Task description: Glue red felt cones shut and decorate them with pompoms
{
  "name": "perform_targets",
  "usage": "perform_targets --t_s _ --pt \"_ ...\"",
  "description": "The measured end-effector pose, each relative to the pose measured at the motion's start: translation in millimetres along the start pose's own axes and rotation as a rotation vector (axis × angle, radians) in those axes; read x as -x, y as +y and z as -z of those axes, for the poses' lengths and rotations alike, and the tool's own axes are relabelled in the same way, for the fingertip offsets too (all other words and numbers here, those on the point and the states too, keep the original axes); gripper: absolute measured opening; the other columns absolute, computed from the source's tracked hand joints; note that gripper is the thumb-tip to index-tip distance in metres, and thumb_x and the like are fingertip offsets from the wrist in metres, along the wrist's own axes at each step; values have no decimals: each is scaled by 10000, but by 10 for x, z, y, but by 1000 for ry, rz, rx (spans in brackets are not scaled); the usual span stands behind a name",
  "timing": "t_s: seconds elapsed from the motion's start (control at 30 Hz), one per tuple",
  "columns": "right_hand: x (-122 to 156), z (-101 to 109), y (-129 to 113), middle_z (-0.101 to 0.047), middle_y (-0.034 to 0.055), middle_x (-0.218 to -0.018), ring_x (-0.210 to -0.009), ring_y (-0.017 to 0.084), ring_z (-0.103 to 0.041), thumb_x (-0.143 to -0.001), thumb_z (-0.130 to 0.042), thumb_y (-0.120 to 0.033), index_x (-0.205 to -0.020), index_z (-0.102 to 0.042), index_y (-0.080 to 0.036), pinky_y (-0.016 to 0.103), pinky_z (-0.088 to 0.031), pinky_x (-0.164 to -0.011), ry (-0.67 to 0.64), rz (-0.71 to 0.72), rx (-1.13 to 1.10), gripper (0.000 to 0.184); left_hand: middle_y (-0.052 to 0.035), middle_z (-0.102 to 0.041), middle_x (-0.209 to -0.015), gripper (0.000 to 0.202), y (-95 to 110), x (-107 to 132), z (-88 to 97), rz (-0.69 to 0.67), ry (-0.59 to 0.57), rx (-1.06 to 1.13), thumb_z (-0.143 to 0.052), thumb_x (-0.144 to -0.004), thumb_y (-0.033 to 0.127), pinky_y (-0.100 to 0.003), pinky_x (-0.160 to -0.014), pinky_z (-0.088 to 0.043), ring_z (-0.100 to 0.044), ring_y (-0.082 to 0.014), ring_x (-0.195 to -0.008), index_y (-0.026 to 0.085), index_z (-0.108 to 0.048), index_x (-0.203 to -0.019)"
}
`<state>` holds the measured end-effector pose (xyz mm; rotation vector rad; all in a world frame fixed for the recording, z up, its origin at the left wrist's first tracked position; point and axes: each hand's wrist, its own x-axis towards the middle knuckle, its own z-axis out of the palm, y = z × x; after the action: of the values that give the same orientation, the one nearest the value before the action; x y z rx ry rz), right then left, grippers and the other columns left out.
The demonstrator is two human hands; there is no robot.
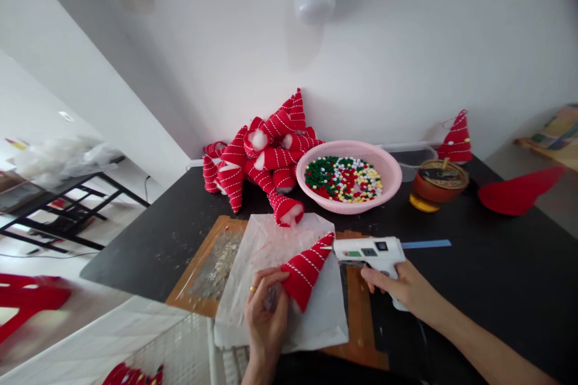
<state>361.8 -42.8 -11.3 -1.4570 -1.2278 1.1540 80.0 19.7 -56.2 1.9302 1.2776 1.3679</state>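
Note:
My left hand (270,307), with a ring on one finger, grips the wide stuffed end of a red felt cone (307,271) with white stitched lines. The cone lies over a white paper sheet (244,289), its tip pointing up and right. My right hand (401,286) is wrapped round the handle of a white glue gun (368,248). The gun's nozzle meets or nearly meets the cone close to its tip; whether they touch I cannot tell. A blue strip (427,244) shows behind the gun. Under the paper lies a brown-edged board (189,289).
A pink basket (395,183) holds small coloured pompoms (345,177). Left of it is a heap of red cones (271,153). On the right are a clay pot (440,179), a decorated cone (456,138) and red felt (519,192). A white basket (180,343) stands at the lower left.

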Motion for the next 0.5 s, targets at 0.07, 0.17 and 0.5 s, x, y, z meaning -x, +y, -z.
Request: perform_targets --t_s 0.07,0.17,0.5 --pt "0 -26 4 -636 11 -695 -675 190 -589 -896 -661 -518 -801 -643 -211 306 -492 -649 11 25 36 322 -56 -702 -1008 178 14 -2 -1 -16 1 -5 -576 -878 177 -309 -854 -534 -682 -212 -964 229 -737 -935" --pt "-5 -52 20 -621 -2 -690 -663 187 -583 -897 -655 -500 -835 -638 -221 304 -500 -638 10 45 73 286 -56 -709 -988 182 43 -13 -1 -29 9 -18 -578 -864 175 -311 -835 -545 -690 -214 -941 229 -744 -918" --pt "-9 -55 69 -568 -22 -618 -602 182 -522 -898 -648 -520 -878 -662 -231 306 -439 -599 9 31 182 290 -56 -714 -993 175 44 -19 1 -27 11 -20 -591 -853 184 -309 -828 -557 -697 -214 -935 229 -751 -911"
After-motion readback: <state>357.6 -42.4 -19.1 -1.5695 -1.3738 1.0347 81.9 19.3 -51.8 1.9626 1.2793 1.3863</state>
